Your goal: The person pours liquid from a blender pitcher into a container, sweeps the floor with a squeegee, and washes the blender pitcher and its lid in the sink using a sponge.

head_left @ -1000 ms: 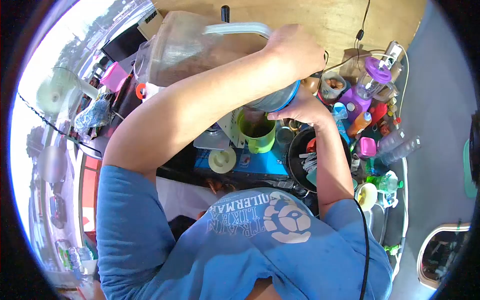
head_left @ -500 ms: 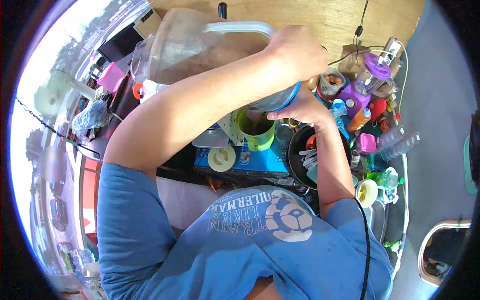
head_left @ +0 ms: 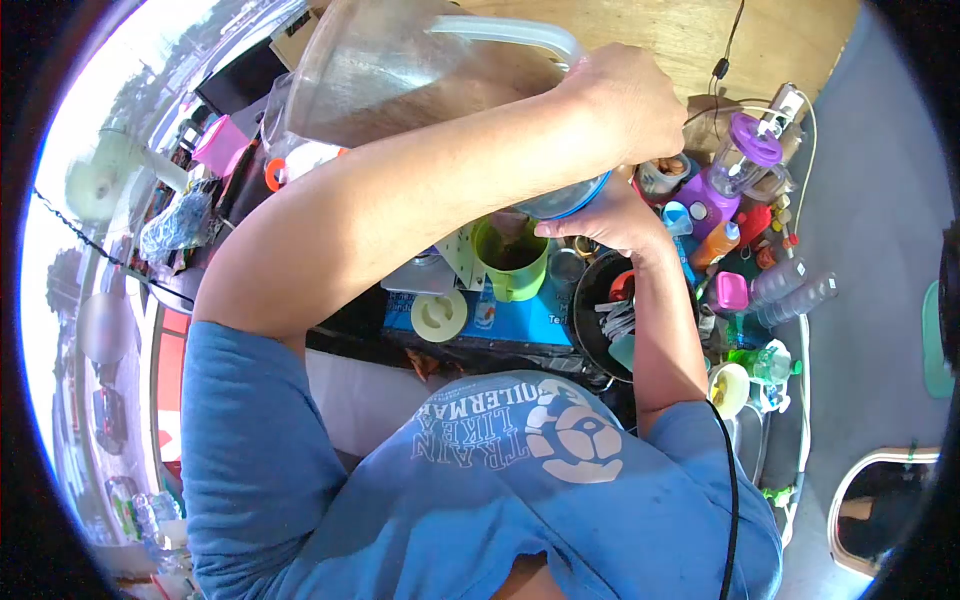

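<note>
My left hand [head_left: 630,105] is closed at the end of the pale handle of a large clear plastic container [head_left: 380,75], which is raised and tilted. Its wrist crosses above my right hand [head_left: 605,220]. The right-hand fingers curl around a smaller clear container with a blue rim [head_left: 580,202], partly hidden by my left forearm. Just below and left of it stands a green mug [head_left: 513,270] with something brownish inside. A cream round lid [head_left: 438,315] lies left of the mug. Right of the mug is a black pan [head_left: 590,335] holding utensils, partly under my right forearm.
To the right stand a purple blender [head_left: 710,200], an orange bottle [head_left: 715,245], a pink box [head_left: 730,292], clear bottles [head_left: 795,292] and a green bottle [head_left: 765,360]. A pink container [head_left: 220,145] is at the left. A grey wall [head_left: 850,230] bounds the right side.
My left hand has shifted right and the large container has risen slightly with it. My right hand stays around the blue-rimmed container near the mug.
</note>
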{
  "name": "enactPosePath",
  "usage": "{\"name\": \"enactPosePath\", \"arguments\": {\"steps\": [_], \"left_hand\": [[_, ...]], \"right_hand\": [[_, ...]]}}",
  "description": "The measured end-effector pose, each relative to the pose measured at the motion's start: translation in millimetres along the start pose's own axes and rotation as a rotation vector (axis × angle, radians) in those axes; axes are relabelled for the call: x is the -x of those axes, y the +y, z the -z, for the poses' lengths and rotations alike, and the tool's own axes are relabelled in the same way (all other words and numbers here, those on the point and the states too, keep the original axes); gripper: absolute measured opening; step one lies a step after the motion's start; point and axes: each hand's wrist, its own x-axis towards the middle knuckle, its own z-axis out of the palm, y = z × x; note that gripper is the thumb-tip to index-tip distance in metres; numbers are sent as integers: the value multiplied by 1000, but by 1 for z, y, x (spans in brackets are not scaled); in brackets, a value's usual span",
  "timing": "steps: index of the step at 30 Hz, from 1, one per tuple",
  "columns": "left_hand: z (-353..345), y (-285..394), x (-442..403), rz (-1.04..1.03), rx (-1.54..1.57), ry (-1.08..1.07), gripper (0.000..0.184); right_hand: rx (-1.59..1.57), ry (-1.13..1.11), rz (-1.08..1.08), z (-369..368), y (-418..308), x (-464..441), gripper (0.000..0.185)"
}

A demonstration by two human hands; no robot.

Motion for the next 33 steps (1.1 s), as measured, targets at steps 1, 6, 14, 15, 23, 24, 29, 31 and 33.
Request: {"name": "enactPosePath", "arguments": {"steps": [1,6,14,15,23,24,29,31,33], "left_hand": [[6,0,-2,5,7,-98,12],[9,1,-5,-34,40,-157,19],[14,2,-7,-62,17,-171,17],[14,3,-7,-64,16,-169,17],[15,7,-10,-91,11,-159,13],[14,7,-10,-91,11,-161,13],[12,8,-7,-27,75,-187,13],[8,7,-5,-15,108,-166,13],[0,6,-3,-2,142,-145,14]], "right_hand": [[1,5,1,0,1,0,73],[-16,12,-10,0,5,1,72],[17,53,32,0,7,1,68],[39,52,30,1,7,1,68],[3,77,32,3,17,-1,64],[32,80,26,3,13,0,63],[24,79,14,3,10,2,63],[44,43,1,4,12,0,66],[51,49,-29,2,5,1,73]]}}
